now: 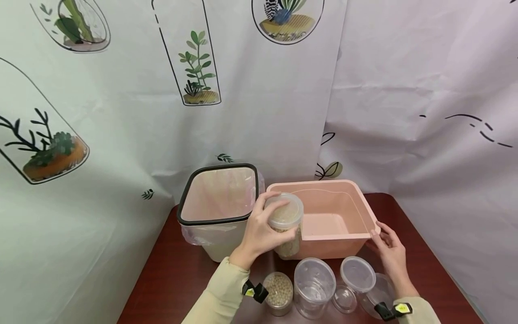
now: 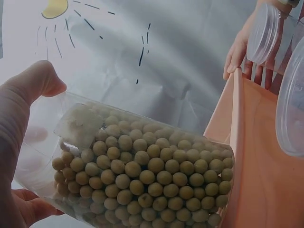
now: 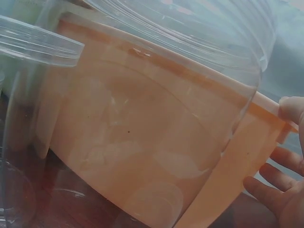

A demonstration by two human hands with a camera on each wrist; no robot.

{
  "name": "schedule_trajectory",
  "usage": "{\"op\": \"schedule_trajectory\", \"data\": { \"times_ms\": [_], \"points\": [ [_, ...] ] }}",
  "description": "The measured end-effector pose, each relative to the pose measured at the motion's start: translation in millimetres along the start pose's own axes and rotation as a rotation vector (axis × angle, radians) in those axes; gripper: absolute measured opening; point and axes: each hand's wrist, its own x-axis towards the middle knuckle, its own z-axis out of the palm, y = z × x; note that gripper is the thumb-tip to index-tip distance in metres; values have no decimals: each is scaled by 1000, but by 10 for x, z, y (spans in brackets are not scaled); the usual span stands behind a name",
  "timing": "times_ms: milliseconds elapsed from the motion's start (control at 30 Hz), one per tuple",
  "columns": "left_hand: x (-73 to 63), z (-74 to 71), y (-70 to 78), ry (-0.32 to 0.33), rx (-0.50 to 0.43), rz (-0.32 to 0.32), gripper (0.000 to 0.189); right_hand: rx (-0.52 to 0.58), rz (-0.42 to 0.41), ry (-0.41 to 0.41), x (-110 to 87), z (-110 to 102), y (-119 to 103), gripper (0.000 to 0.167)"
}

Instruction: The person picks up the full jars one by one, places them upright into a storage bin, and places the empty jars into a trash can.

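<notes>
My left hand [image 1: 261, 229] grips a clear plastic jar [image 1: 290, 247] near its translucent lid [image 1: 290, 206], thumb on one side and fingers on the other. Round, pale greenish dried beans [image 2: 152, 175] fill much of this jar, as the left wrist view shows. The jar overlaps the near left part of a pink plastic basin [image 1: 332, 248] in the head view. At the basin's near right corner, my right hand [image 1: 390, 256] pinches the rim, thumb on top and the other fingers below it along the outer wall.
Left of the basin stands a bin [image 1: 220, 221] with a dark rim and a clear liner. In front are a jar of pale beans [image 1: 278, 290], a clear jar [image 1: 314, 283], a lidded clear container [image 1: 358, 273] and more clear plastic pieces. A printed cloth [image 1: 263, 112] hangs behind the table [image 1: 162, 279].
</notes>
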Motion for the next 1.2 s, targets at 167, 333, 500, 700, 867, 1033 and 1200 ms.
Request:
{"op": "schedule_trajectory", "data": {
  "times_ms": [167, 333, 500, 700, 867, 1033, 1200],
  "points": [
    [108, 92, -69, -6, -3, 34, 52, -4, 8, 5, 4, 3, -25, 49],
    [208, 174, -137, -10, 29, 44, 52, 19, -19, 0, 7, -1, -8, 46],
    [290, 278, -172, -3, 41, 41, 52, 63, -105, -50, 154, -125, 273, 46],
    [360, 420, -208, -12, 78, 22, 52, 18, -79, -32, 275, -226, 471, 51],
    [394, 518, -250, -15, 115, 18, 51, -8, -84, -24, 242, -180, 400, 52],
    [416, 617, -306, -59, 85, 1, 51, 33, -119, -38, 420, -288, 714, 49],
    [407, 719, -340, -103, 105, -40, 52, 73, -153, -56, 461, -333, 800, 49]
  ]
}}
